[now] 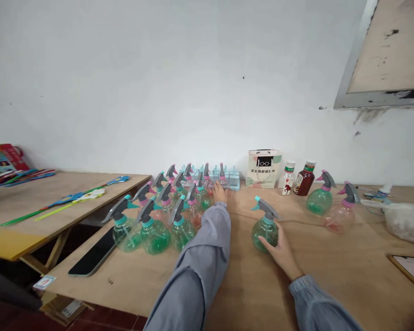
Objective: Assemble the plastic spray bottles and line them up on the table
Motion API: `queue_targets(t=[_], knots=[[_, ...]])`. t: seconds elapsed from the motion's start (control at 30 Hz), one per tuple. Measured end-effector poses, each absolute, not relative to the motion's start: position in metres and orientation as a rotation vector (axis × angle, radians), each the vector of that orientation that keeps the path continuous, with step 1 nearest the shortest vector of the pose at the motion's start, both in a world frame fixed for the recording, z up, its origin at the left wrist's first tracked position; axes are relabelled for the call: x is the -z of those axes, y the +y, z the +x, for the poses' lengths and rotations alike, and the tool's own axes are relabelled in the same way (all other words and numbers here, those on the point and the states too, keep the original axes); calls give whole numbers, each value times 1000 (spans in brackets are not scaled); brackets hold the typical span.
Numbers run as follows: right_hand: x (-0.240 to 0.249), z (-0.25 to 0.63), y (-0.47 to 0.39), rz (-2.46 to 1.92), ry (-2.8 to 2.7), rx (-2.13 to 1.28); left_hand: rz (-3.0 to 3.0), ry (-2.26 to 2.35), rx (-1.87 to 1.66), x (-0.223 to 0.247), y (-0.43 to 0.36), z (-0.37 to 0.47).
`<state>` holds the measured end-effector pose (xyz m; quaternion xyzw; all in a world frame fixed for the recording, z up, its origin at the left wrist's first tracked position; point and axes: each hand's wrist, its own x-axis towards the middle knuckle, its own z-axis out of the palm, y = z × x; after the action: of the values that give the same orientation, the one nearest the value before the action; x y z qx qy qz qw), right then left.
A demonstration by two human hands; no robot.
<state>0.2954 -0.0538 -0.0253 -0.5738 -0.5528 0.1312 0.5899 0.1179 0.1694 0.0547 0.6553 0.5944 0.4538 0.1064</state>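
My right hand (279,252) is wrapped round the body of a green spray bottle (264,233) with a turquoise collar and nozzle; it is upright at the middle of the table. My left hand (221,192) reaches to the back of a cluster of bottles. Its fingers close round the pink spray bottle (222,172) at the cluster's right end, whose lower part they mostly hide. Several green and pink spray bottles with grey triggers, such as a green one (155,236) in front, stand close together to the left of my left forearm.
Behind the cluster is a light-blue plastic rack (233,177). A paper bag (264,170), two drink bottles (304,179) and two more spray bottles (319,201) stand to the right. Phones (93,253) lie at both sides. A plastic bag (407,220) sits far right.
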Motion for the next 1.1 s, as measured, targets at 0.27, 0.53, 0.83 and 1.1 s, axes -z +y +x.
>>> queue_targets(t=[0.27,0.53,0.83,1.1], knots=[[28,292,-53,-1331,-1288,-361,1952,1541,-1446,-58,133,118],[44,272,-46,-1201,-1393,-386,1974,602,-1321,-40,21,117],[31,287,-65,-1240,-1587,-277,1859,905,-1518,-45,-18,123],[-10,485,-56,-1576,-615,430,1904,884,-1531,-40,-16,106]])
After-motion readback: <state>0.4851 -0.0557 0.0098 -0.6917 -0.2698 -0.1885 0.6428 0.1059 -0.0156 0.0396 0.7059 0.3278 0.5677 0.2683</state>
